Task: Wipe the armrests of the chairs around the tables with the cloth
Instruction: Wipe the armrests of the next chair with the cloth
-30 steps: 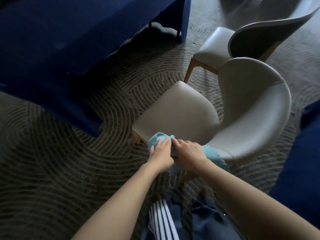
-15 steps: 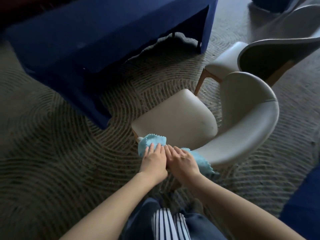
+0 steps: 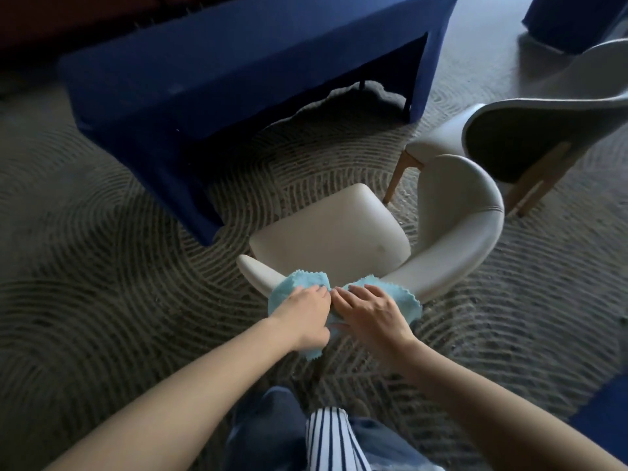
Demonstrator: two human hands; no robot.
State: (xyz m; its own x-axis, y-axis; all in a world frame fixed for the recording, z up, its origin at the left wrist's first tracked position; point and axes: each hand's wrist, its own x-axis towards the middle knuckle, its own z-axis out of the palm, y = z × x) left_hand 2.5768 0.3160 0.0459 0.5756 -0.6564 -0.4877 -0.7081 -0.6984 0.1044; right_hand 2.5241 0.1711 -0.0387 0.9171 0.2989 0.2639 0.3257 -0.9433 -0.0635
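Observation:
A light blue cloth (image 3: 404, 295) is draped over the near armrest (image 3: 258, 273) of a grey curved chair (image 3: 455, 232). Both hands lie side by side on the cloth. My left hand (image 3: 304, 314) presses the cloth's left part with fingers bent over the armrest. My right hand (image 3: 368, 312) lies flat on the right part with its fingers spread. The armrest's pale tip sticks out to the left of the cloth. The stretch of armrest beneath the hands is hidden.
A table under a dark blue cloth (image 3: 238, 62) stands beyond the chair. A second grey chair (image 3: 530, 137) with wooden legs stands at the right, close to the first chair's back. Patterned carpet (image 3: 102, 266) covers the floor. More blue fabric (image 3: 577, 18) shows at the top right.
The view has tilted up and drawn back, showing more of the table and chairs. Both hands stayed on the cloth at the armrest; the armrest's tip now shows left of the cloth.

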